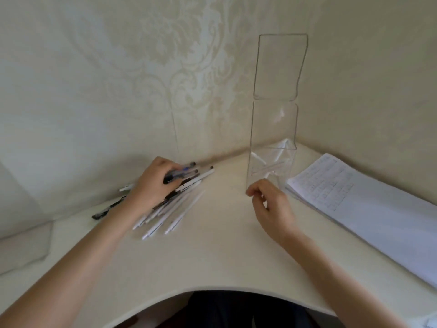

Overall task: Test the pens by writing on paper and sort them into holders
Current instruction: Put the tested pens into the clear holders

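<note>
Left hand (pixel 151 183) curls round one blue pen (pixel 186 170) in the pile (pixel 170 214), right hand (pixel 272 204) loosely curled, empty, by holder (pixel 272 138): best lift that one alone.

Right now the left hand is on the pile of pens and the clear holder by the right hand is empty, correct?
Not empty: the head view shows a few white pens lying in the bottom of the clear holder by the right hand. The left hand is indeed on the pile of pens.

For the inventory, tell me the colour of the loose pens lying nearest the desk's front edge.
The loose pens are white, clearest in the head view.
</note>
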Tool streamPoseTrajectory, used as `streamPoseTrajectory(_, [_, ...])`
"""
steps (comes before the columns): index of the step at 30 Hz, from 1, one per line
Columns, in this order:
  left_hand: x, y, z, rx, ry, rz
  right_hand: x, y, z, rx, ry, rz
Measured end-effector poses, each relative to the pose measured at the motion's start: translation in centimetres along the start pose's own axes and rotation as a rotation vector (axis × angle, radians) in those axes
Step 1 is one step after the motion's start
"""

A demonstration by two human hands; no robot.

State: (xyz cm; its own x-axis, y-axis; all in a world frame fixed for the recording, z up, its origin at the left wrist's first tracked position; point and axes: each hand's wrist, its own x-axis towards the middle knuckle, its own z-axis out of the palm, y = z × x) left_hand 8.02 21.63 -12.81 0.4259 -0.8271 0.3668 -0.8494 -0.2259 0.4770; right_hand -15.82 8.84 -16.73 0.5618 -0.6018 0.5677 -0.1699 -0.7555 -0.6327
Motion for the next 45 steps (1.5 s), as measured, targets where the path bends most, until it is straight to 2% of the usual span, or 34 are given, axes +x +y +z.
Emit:
streamPoseTrajectory(4, [-2.9,-4.0,-0.1,0.223,0.04,-0.049,0.5,-2.1,5.0,-0.09,-0.324,-0.128])
streamPoseTrajectory(8, [-4.1,-5.4,0.5,0.245,0.106,-0.049,1.4,-4.8,9.8,-0.118,-0.445,-0.118])
streamPoseTrajectory(13, [-5.2,-6.5,1.2,0.18,0.153,-0.036,2.2,-6.0,12.0,-0.255,-0.448,-0.083])
streamPoseTrajectory(18, [-5.8,-4.8,2.0,0.246,0.109,-0.161,1.8,-4.9,10.3,-0.298,-0.466,-0.089])
streamPoseTrajectory(24, [-6.1,-1.8,2.9,0.319,-0.037,-0.264,1.3,-2.9,7.1,-0.205,-0.445,-0.025])
streamPoseTrajectory(27, [-6.2,-0.7,3.0,0.203,-0.023,-0.288,1.0,-3.1,5.9,-0.048,-0.428,0.079])
streamPoseTrajectory(31, [-6.6,-0.1,3.1,0.134,0.203,-0.083,0.5,-3.5,4.9,-0.054,-0.211,0.143])
streamPoseTrajectory(33, [-6.5,0.8,3.1,0.083,0.177,-0.018,0.2,-3.7,4.4,-0.214,-0.128,0.228])
streamPoseTrajectory(35, [-5.9,1.8,3.4,0.033,0.13,-0.011,0.1,-3.9,4.3,-0.412,-0.271,0.358])
streamPoseTrajectory(37, [-4.5,2.6,4.0,0.03,0.114,-0.035,0.1,-4.3,4.7,-0.512,-0.392,0.429])
streamPoseTrajectory(41, [-1.4,3.2,4.7,0.229,0.013,-0.202,1.1,-4.9,5.6,-0.536,-0.417,0.491])
streamPoseTrajectory(45, [0.1,2.9,4.9,0.248,-0.062,-0.26,2.7,-4.7,5.3,-0.494,-0.474,0.59])
